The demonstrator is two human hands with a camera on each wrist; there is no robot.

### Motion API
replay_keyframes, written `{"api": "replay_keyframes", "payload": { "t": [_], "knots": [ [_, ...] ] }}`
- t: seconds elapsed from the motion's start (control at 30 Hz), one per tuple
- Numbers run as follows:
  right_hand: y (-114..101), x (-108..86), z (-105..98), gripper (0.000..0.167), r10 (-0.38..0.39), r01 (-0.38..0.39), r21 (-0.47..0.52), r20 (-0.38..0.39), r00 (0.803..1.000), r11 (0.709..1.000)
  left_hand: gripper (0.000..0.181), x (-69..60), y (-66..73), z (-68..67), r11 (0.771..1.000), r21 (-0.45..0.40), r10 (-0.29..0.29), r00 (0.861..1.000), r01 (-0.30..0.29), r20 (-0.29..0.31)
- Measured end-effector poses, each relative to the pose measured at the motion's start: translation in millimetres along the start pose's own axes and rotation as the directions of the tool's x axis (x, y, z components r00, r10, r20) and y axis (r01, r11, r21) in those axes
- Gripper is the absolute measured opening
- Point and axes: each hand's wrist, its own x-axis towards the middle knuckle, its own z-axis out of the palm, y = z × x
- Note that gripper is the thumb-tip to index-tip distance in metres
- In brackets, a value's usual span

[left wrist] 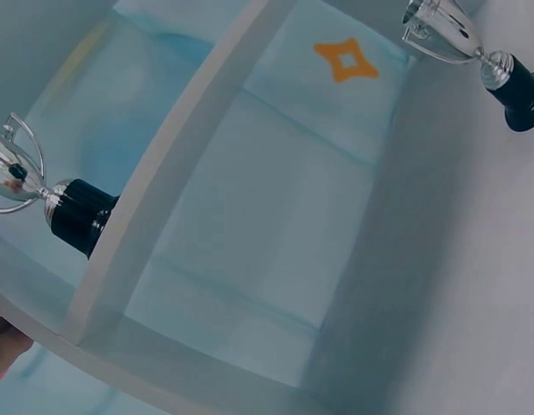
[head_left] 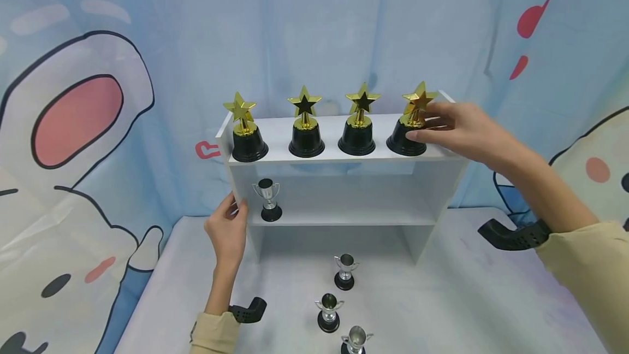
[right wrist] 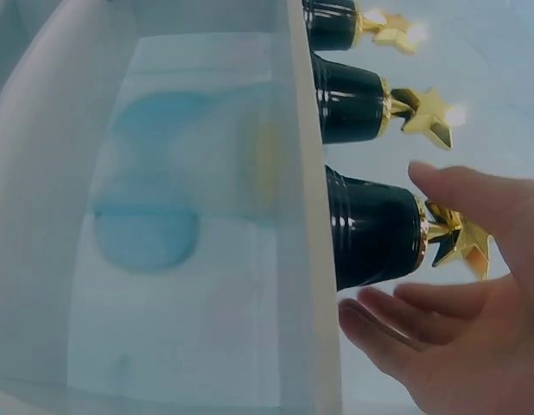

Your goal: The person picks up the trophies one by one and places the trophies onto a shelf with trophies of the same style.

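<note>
A gold star trophy [head_left: 405, 140] on a black base stands at the right end of the top board of a white shelf [head_left: 344, 222]. Around it is my right hand [head_left: 457, 129], thumb in front and fingers on the far side; in the right wrist view the fingers [right wrist: 397, 333] look loose, with slim gaps to the base. My left hand [head_left: 228, 234] holds the edge of the shelf's left side panel between thumb and fingers. Close to that panel, a silver cup trophy [head_left: 267, 193] stands upright on the middle board.
Three more star trophies [head_left: 306, 138] stand in a row along the top board. On the white table [head_left: 442, 299] in front of the shelf are three silver cups [head_left: 328, 313], the nearest cut off by the frame's bottom edge. A printed blue curtain [head_left: 319, 26] hangs behind.
</note>
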Motion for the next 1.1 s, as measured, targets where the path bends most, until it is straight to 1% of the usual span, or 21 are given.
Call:
{"api": "replay_keyframes", "payload": {
  "t": [0.17, 0.27, 0.4, 0.67, 0.83, 0.97, 1.1],
  "knots": [
    [3, -12.5, 9, 0.083, -0.031, 0.029, -0.027, -0.070, 0.997, 0.999, 0.030, -0.7, -0.7, -1.8, 1.000, 0.004, -0.006, 1.000, 0.006, -0.003],
    [4, -20.0, 14, 0.083, -0.049, 0.045, -0.036, -0.108, 0.993, 0.998, 0.030, -0.9, -0.6, -2.6, 1.000, 0.007, -0.009, 1.000, 0.009, -0.009],
    [7, -30.3, 20, 0.080, -0.073, 0.065, -0.054, -0.153, 0.985, 0.996, 0.030, -0.6, 0.2, -2.7, 1.000, 0.004, -0.007, 1.000, 0.007, -0.012],
    [12, -51.2, 30, 0.071, -0.133, 0.122, -0.060, -0.223, 0.966, 0.991, 0.030, -0.3, -0.2, -1.7, 1.000, 0.013, -0.001, 1.000, 0.001, 0.003],
    [14, -60.8, 36, 0.066, -0.173, 0.160, -0.070, -0.292, 0.941, 0.985, 0.030, 0.2, -1.0, -2.1, 1.000, 0.014, 0.001, 1.000, -0.001, 0.010],
    [14, -67.7, 42, 0.061, -0.223, 0.201, -0.099, -0.348, 0.911, 0.975, 0.030, 0.1, -1.0, -2.3, 1.000, 0.014, 0.003, 1.000, -0.003, 0.008],
    [17, -74.5, 50, 0.057, -0.250, 0.227, -0.106, -0.399, 0.882, 0.968, 0.030, -0.2, 0.2, -1.9, 1.000, 0.015, -0.004, 1.000, 0.003, 0.013]
  ]
}}
